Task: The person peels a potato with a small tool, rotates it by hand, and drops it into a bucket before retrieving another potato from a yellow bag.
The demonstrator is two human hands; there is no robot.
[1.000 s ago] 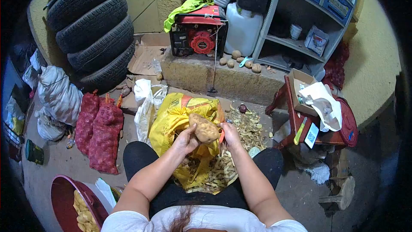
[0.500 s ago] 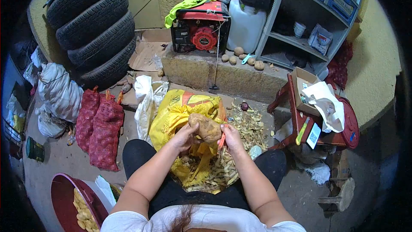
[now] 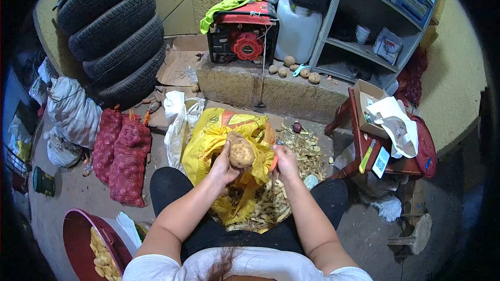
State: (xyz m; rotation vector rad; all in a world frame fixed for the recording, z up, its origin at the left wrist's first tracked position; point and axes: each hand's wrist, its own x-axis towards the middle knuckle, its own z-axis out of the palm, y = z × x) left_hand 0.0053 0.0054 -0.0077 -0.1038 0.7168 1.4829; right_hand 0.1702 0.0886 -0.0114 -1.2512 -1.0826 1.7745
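Observation:
My left hand (image 3: 223, 165) is wrapped round a large brown potato (image 3: 240, 151), held up over the yellow sack (image 3: 200, 143). A patch of paler flesh seems to show on its face. To the right, my right hand (image 3: 286, 161) grips an orange peeler (image 3: 274, 162), its tip apart from the potato. Most of the peeler's handle is hidden by the fingers. Below both hands, pale peelings (image 3: 276, 203) lie in a heap between my knees and on the floor beyond. A dark red onion (image 3: 297, 127) sits among the farther peelings.
At lower left stands a maroon tub (image 3: 73, 239) with peeled potatoes (image 3: 104, 260). Red mesh sacks (image 3: 127, 158) lean nearby. Several unpeeled potatoes (image 3: 314, 78) and a turquoise peeler (image 3: 300, 70) rest on the concrete ledge (image 3: 229, 80). A small table (image 3: 354, 143) with a box stands right.
The potato has been turned more end-on and shifted slightly left in my left hand. My right hand with the peeler has moved away from it, to the right.

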